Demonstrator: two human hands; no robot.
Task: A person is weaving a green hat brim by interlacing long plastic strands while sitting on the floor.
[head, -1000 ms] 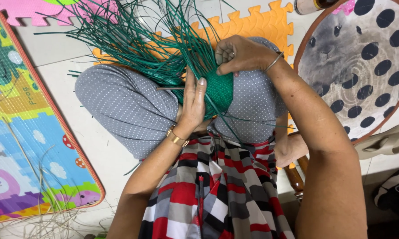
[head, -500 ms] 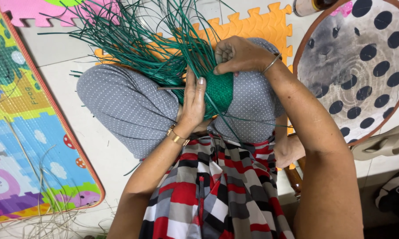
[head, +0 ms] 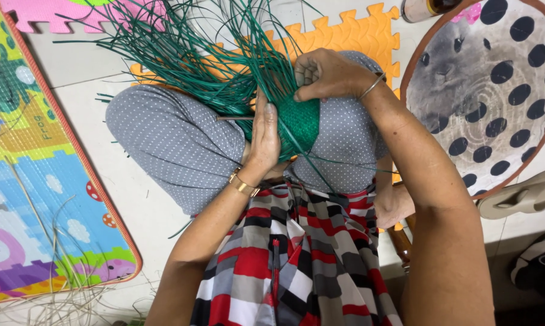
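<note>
While the person sat cross-legged on the floor, the scene read as follows.

Woven piece: a green woven patch [head: 299, 124] lay on the lap, between the two knees in grey dotted trousers [head: 169, 142].
Loose strips: many green strips [head: 194, 54] fanned up and to the left from the patch, spreading over the orange foam tile [head: 351, 33] and the floor [head: 73, 60].
Left hand: the left hand [head: 263, 136] stood upright against the left edge of the patch, fingers [head: 269, 115] straight and pressed together, flat against the weave; it closed on nothing that could be seen.
Right hand: the right hand [head: 327, 72] sat at the top of the patch, its fingers [head: 302, 75] curled and pinched on strips where they left the weave.
Patch and fingers: the patch lay just below the right fingers and directly to the right of the left fingers, touching both.
Wrists: a gold watch band [head: 243, 184] on the left, a thin bangle [head: 372, 86] on the right.
Clothing: a red, grey and black checked shirt [head: 290, 259] filled the lower middle.
Left side: a colourful play mat [head: 31, 181] with pale straw strands [head: 55, 296] across its lower edge.
Right side: a round spotted tray [head: 484, 90], with a beige sandal [head: 526, 196] just below it.
</note>
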